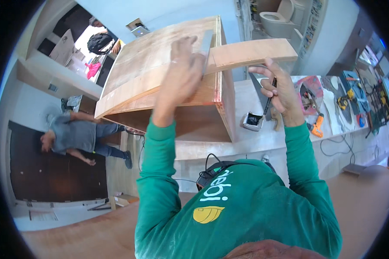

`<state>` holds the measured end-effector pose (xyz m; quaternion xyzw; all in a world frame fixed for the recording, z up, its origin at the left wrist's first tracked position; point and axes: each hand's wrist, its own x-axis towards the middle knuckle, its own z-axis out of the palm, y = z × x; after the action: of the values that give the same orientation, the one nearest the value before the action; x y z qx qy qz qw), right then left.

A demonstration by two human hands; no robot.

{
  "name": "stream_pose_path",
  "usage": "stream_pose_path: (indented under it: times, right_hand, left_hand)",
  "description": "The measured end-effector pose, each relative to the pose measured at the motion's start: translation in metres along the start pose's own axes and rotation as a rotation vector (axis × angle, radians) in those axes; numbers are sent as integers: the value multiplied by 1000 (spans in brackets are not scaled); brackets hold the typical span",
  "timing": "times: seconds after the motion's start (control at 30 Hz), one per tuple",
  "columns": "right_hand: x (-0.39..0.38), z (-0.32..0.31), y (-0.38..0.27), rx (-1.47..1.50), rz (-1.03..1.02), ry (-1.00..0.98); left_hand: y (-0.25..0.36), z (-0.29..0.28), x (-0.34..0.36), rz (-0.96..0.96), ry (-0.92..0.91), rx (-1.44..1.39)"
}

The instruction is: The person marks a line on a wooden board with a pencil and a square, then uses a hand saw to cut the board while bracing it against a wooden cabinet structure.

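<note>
A wooden board (255, 52) lies across the top of an open plywood box (160, 45), its right end jutting past the box's side. My left hand (181, 75), slightly blurred, is over the board with its fingers curled against a flat metal ruler (208, 43) set across it. Its exact grip is partly hidden. In my right hand (281, 88) is a dark pen (269, 101), held between the fingers and pointing down. The index finger stretches toward the underside of the board's overhanging end. Behind that hand a grey, flat blade (259, 88) lies on the worktable.
On the worktable (194, 150) stands a small white container (252, 121) with dark contents. An orange power tool (317, 126), a pink bag of tools (310, 90) and a yellow drill (343, 102) lie further right. A person (75, 134) stands at left; another is beyond the opening.
</note>
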<state>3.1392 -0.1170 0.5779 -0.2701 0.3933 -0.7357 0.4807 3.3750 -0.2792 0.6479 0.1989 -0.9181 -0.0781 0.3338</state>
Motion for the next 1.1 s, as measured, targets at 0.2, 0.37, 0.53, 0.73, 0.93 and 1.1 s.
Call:
stream_pose_path:
  times: [0.2,0.37,0.53,0.73,0.93,1.1]
  right_hand:
    - [-51,-15,29,124,13,114]
    - [-89,-19,62,164,91,175]
    - [-92,-12,63,147,53,187]
    - [-96,-1,52,82,74,152]
    - [-126,-16,91,115,301,169]
    - [-159,-18,121,161,531,201]
  left_hand:
    - [-30,-59,-9,30,-383,-155]
    - [-31,-45,-17,96,-262,-73]
    - [-16,-26,-13,258,-154,-136]
    - [-18,-27,-17,209,-228,-95]
    - [-13,-28,-13,296,-119,-72]
    - [-17,-18,-4,419,-220,-25]
